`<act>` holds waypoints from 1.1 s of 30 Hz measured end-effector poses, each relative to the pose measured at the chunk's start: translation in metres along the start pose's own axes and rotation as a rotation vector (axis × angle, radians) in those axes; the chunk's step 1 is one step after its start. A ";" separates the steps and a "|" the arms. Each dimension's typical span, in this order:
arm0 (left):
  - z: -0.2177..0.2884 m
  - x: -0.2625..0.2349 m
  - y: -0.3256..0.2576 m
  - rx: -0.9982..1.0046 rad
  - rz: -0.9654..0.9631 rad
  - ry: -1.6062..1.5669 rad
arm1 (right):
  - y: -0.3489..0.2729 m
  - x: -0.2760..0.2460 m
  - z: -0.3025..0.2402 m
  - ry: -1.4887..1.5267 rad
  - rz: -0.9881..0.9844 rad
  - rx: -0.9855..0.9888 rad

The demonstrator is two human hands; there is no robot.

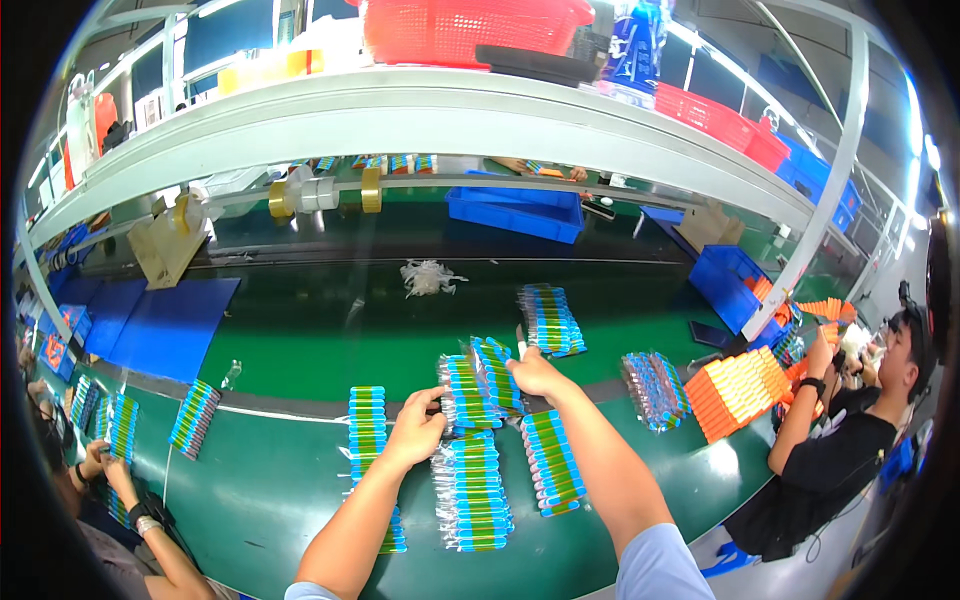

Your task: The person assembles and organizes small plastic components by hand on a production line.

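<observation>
My left hand [415, 430] has its fingers closed on the left edge of a clear-wrapped bundle of blue-and-green strips [466, 395]. A second wrapped bundle [497, 375] leans against it on the right. In my right hand [537, 374], at that bundle's right side, is a small knife [521, 340] with a pale handle, its thin end pointing up. Below my hands lies a long stack of wrapped bundles [470, 490]. Another bundle [552, 462] rests beside it under my right forearm, and one row [367, 425] is partly hidden by my left forearm.
Ahead, another stack [551, 320] and crumpled clear film [430, 278] lie on the green belt [300, 340]. Dark-wrapped bundles [655, 390] and orange pieces [738, 390] are at right. A shelf [430, 110] spans overhead. Co-workers sit left [150, 530] and right [840, 440].
</observation>
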State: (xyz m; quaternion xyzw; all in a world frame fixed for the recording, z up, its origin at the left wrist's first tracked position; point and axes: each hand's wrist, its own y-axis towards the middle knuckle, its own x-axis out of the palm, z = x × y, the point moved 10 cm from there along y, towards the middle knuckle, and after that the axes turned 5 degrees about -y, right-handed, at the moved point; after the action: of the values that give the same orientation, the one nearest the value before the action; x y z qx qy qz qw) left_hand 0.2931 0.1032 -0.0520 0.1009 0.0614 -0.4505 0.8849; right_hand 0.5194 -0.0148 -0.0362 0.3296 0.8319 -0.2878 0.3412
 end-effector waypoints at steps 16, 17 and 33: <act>-0.004 0.011 -0.005 -0.133 -0.120 0.069 | -0.035 0.056 -0.085 0.034 0.184 -0.279; -0.002 0.010 -0.005 -0.134 -0.110 0.069 | -0.033 0.063 -0.079 0.032 0.178 -0.287; 0.144 -0.024 -0.045 0.417 -0.009 0.160 | -0.093 -0.009 -0.034 0.374 0.339 -0.422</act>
State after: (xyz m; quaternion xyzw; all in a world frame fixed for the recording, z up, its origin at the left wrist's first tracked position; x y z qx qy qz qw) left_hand 0.2448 0.0621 0.0875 0.3166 0.0372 -0.4482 0.8351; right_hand 0.4429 -0.0516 0.0147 0.4327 0.8547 0.0175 0.2863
